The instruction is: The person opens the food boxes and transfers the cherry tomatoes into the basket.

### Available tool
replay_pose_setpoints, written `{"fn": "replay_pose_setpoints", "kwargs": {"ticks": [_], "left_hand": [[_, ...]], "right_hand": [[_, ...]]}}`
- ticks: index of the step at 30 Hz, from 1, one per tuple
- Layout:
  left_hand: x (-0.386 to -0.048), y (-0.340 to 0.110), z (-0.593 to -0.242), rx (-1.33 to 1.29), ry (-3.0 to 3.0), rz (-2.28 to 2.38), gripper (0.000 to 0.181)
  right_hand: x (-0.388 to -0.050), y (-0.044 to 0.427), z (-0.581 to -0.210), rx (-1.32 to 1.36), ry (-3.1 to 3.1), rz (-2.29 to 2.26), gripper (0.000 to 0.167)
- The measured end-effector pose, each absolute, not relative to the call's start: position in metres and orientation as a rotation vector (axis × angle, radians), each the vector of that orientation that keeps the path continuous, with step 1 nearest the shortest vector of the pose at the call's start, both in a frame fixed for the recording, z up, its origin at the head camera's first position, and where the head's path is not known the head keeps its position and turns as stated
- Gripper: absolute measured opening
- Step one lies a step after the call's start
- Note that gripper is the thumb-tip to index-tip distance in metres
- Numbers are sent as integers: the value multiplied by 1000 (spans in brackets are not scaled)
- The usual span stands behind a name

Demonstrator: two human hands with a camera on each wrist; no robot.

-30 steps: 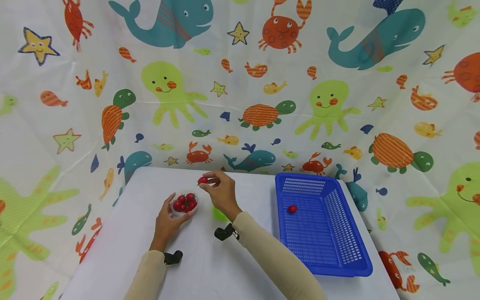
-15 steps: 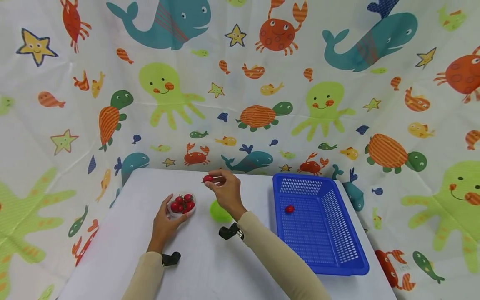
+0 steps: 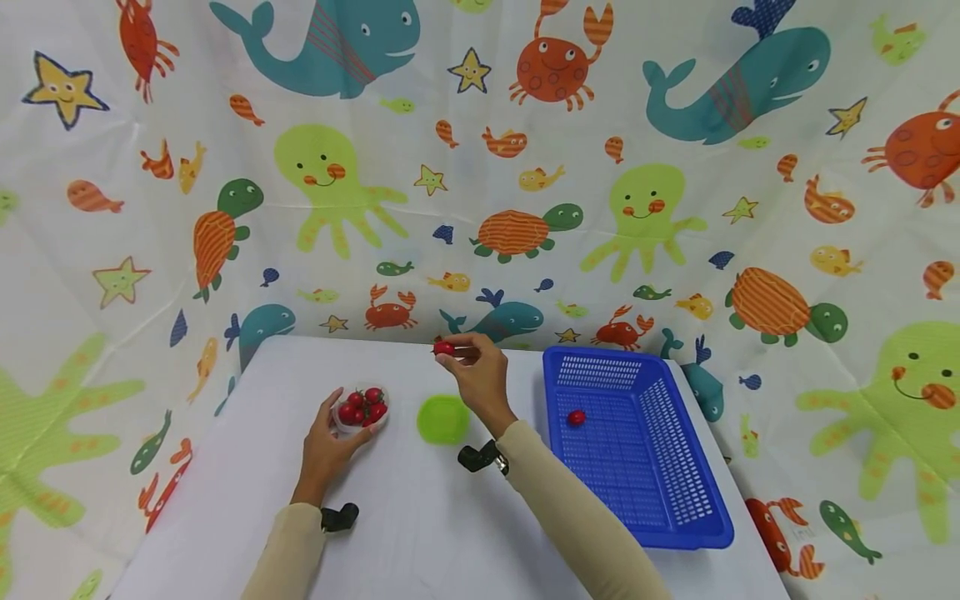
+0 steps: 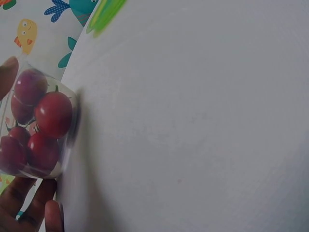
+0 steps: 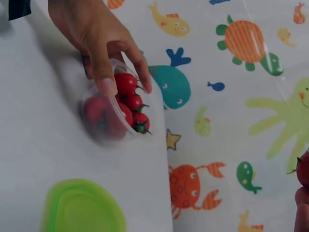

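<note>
A person in beige sleeves works at a white surface (image 3: 405,525), the left hand (image 3: 324,454) curved round a clear, rounded plastic cup (image 5: 107,128) filled with small red tomatoes (image 3: 362,408) with green stems, its thumb and fingers set apart on either side of the wall. The right hand (image 3: 483,382) pinches a single small red tomato (image 3: 444,348), fingers closed on it, raised between the cup and a blue rectangular plastic basket (image 3: 637,475) at right. One loose red tomato (image 3: 576,417) lies inside the basket, near its left wall. A bright green, rounded-square lid (image 3: 442,420) lies flat between cup and basket.
</note>
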State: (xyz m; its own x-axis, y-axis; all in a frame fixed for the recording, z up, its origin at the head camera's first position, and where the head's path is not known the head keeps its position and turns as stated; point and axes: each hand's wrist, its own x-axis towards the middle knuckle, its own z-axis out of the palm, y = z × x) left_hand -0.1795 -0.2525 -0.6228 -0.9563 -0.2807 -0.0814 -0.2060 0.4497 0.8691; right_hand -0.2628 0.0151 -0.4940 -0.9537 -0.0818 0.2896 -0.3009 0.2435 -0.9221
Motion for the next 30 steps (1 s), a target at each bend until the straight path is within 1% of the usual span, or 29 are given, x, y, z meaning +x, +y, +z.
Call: {"fn": "replay_pose_setpoints", "kwargs": {"ticks": [6, 11, 30], "left_hand": [[-179, -253, -622, 439, -2618, -1568, 108], [-179, -254, -621, 444, -2633, -1576, 111], [-179, -254, -620, 451, -2647, -1559, 111]], "right_hand": [[-267, 30, -492, 309, -2289, 1808, 30], [-270, 42, -489, 274, -2242, 1852, 30], [-271, 83, -488, 233, -2181, 1880, 31]]}}
